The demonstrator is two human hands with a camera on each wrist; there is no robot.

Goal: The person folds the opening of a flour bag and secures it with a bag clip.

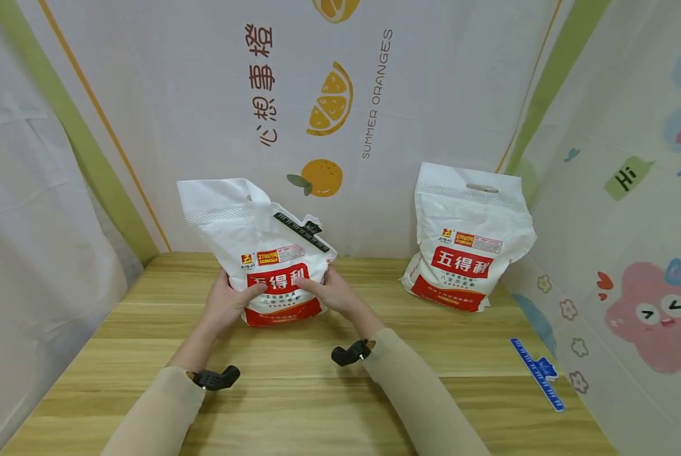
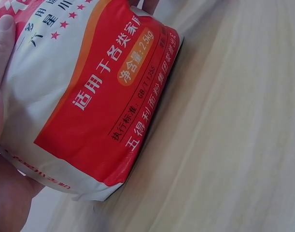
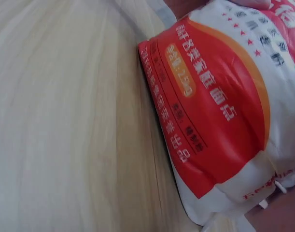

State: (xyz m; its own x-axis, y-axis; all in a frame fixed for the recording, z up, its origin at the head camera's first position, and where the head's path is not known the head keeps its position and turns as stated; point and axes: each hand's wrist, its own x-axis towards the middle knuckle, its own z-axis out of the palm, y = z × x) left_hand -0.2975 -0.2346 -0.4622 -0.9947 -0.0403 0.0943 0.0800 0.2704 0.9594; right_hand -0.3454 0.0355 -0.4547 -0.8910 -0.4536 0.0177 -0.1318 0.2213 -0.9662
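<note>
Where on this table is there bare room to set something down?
The table has free patches between the right hand and the standing bag, between the forearms, left of the left hand, and between the right sleeve and the blue clip. It is crowded around the held bag, with both hands and a black clip on it.

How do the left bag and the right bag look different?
The left bag has a black clip at its top; the right bag has none. The left bag's top slopes down on the clip's side; the right bag's spreads across, handle hole showing. Both are white with red printing.
</note>
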